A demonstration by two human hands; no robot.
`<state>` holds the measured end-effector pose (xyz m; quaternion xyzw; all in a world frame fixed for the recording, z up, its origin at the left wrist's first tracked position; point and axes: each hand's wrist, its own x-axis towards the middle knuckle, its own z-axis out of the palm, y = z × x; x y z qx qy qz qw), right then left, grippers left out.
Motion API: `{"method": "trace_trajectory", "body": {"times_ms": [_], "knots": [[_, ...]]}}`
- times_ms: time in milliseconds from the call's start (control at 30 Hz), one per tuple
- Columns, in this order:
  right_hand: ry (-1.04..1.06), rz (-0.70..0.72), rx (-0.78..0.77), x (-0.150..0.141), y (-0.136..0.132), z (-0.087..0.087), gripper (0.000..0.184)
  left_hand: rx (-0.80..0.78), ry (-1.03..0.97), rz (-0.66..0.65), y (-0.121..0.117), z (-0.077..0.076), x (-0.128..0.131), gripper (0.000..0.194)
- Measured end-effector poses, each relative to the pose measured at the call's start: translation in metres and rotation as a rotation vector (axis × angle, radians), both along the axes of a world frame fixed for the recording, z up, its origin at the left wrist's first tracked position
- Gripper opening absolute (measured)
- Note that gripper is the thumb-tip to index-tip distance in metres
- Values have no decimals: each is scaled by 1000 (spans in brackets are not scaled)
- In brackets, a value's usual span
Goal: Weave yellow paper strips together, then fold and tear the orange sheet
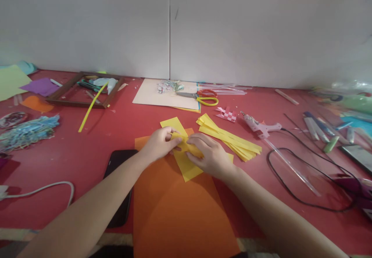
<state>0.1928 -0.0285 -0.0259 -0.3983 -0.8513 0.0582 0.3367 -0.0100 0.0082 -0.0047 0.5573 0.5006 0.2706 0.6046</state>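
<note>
Between my two hands is a piece of folded yellow paper [183, 145], partly covered by my fingers. My left hand [162, 143] pinches its left end between thumb and fingers. My right hand [210, 153] has its fingers curled over the right side of the same piece. Below them a larger yellow sheet [186, 172] lies aslant on an orange sheet [180, 215]. Just right of my hands rests a fanned bundle of yellow paper strips [229, 136].
Scissors [207, 97] lie on cream paper [151, 95] at the back. A pink glue gun [258, 126] with a black cable is on the right. A black phone [117, 211] sits under my left forearm. A wooden frame [75, 104] stands far left, near shredded paper [35, 132].
</note>
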Motion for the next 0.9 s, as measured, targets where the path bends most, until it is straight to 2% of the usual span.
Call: {"method": "trace_trajectory", "body": {"times_ms": [100, 300, 467, 733, 900], "knots": [[18, 28, 3, -1, 1, -2, 28, -28, 12, -16, -1, 3, 0, 47], [6, 8, 0, -1, 0, 1, 23, 2, 48, -27, -2, 6, 1, 41], [12, -29, -38, -2, -1, 3, 14, 10, 6, -40, -1, 2, 2, 39], [52, -49, -77, -2, -1, 2, 11, 68, -25, -128, 0, -5, -1, 20], [51, -35, -36, -2, 0, -1, 7, -12, -55, -60, -1, -2, 1, 17]]}}
